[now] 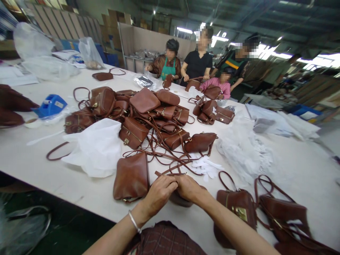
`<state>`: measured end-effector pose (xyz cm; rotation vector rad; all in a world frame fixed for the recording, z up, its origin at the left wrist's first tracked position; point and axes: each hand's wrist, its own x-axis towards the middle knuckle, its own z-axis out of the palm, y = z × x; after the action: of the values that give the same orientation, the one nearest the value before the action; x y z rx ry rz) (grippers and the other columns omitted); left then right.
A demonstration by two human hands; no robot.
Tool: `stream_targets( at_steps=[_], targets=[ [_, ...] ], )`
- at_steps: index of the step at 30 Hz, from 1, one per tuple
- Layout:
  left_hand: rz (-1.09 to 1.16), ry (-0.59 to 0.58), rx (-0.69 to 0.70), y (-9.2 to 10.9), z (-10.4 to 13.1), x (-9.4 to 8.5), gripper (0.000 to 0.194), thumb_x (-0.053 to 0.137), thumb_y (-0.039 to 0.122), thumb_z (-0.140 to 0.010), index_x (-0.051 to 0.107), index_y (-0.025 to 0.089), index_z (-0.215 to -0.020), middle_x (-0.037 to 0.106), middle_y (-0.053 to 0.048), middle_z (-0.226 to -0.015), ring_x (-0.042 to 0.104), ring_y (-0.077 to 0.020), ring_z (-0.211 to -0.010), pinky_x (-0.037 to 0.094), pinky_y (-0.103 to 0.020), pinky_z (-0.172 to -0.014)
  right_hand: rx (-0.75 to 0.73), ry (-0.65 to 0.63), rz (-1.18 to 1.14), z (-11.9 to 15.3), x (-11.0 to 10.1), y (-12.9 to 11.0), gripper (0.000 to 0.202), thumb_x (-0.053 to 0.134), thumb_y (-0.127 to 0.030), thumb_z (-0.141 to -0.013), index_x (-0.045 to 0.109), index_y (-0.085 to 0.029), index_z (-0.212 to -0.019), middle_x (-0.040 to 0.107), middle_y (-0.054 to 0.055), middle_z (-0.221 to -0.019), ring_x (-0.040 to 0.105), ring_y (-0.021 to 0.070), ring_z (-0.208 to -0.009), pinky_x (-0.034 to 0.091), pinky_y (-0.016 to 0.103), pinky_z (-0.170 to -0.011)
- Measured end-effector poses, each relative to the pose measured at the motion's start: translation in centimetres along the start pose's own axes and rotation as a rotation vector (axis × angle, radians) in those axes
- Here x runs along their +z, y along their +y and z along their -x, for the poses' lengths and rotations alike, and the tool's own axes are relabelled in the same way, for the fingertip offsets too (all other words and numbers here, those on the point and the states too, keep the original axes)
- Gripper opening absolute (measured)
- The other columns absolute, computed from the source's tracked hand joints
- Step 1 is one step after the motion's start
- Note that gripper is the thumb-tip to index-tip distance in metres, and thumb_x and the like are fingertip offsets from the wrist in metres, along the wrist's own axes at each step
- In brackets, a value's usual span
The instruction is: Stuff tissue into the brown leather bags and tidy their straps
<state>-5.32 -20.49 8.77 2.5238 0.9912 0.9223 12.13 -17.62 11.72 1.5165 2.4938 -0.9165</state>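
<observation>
My left hand [161,193] and my right hand [189,187] meet over a brown leather handbag [181,200] at the front edge of the table. The fingers of both are bent and closed at its top, near the strap; the backs of my hands hide most of the bag and exactly what is pinched. Just left of my left hand stands another brown bag [131,177], flap side toward me. To the right of my right forearm lies a brown bag with a gold clasp [241,212].
A heap of brown handbags [145,101] with tangled straps covers the table's middle. White wrapping [97,148], white strips [205,166], clear plastic [244,145] and a blue tape dispenser [53,105] lie around it. Several co-workers handle bags across the table [297,166].
</observation>
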Motion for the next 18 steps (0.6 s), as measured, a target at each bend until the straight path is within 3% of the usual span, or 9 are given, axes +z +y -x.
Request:
stream_targets(
  at_steps=[3,6,10,12,15,18],
  targets=[
    [-0.018,-0.124,-0.016,0.0,-0.8,-0.5,0.015,0.048,0.015,-0.095,0.06,0.019,-0.102,0.066,-0.004,-0.102,0.058,-0.0166,-0.094,0.048,-0.031,-0.087,-0.11,0.098,-0.138,1.5,-0.5,0.8,0.042,0.055,-0.011,-0.073,0.059,-0.019,-0.113,0.068,0.008,-0.112,0.062,0.0214,-0.104,0.046,0.03,-0.089],
    [-0.068,-0.252,-0.02,0.5,-1.7,-1.4,0.012,0.048,0.016,-0.095,0.059,0.019,-0.098,0.065,-0.003,-0.099,0.057,-0.0167,-0.091,0.047,-0.03,-0.084,-0.088,0.215,-0.236,3.9,-0.4,1.7,0.052,0.062,-0.013,-0.071,0.052,-0.02,-0.121,0.065,0.008,-0.117,0.061,0.0216,-0.104,0.046,0.034,-0.093],
    [-0.202,-0.351,-0.035,1.4,-3.0,-1.7,0.012,0.049,0.013,-0.094,0.06,0.018,-0.093,0.065,-0.003,-0.092,0.058,-0.019,-0.086,0.045,-0.033,-0.079,-0.094,0.314,-0.351,5.7,1.1,2.6,0.024,0.058,-0.018,-0.082,0.057,-0.022,-0.106,0.067,0.005,-0.111,0.061,0.018,-0.102,0.046,0.031,-0.093],
    [-0.268,-0.378,0.006,1.4,-3.7,-1.0,0.011,0.051,0.013,-0.092,0.061,0.016,-0.087,0.066,-0.005,-0.088,0.057,-0.0217,-0.086,0.044,-0.035,-0.077,-0.107,0.32,-0.325,5.4,1.8,2.8,0.011,0.053,-0.02,-0.087,0.061,-0.021,-0.094,0.069,0.005,-0.104,0.062,0.0171,-0.097,0.047,0.029,-0.089],
    [-0.272,-0.414,0.089,0.8,-4.5,0.9,0.014,0.053,0.012,-0.09,0.061,0.014,-0.079,0.066,-0.006,-0.081,0.057,-0.0227,-0.084,0.043,-0.035,-0.075,-0.033,0.232,-0.181,4.0,2.2,2.8,0.014,0.05,-0.018,-0.088,0.064,-0.02,-0.086,0.071,0.003,-0.089,0.064,0.0166,-0.085,0.048,0.026,-0.078],
    [-0.229,-0.424,0.119,-0.1,-4.6,2.6,0.018,0.052,0.009,-0.089,0.063,0.013,-0.076,0.067,-0.007,-0.081,0.057,-0.021,-0.08,0.042,-0.032,-0.071,0.054,0.165,-0.045,2.6,2.1,2.8,0.017,0.052,-0.013,-0.082,0.067,-0.018,-0.086,0.073,0.005,-0.093,0.065,0.0185,-0.088,0.047,0.026,-0.079]
  ],
)
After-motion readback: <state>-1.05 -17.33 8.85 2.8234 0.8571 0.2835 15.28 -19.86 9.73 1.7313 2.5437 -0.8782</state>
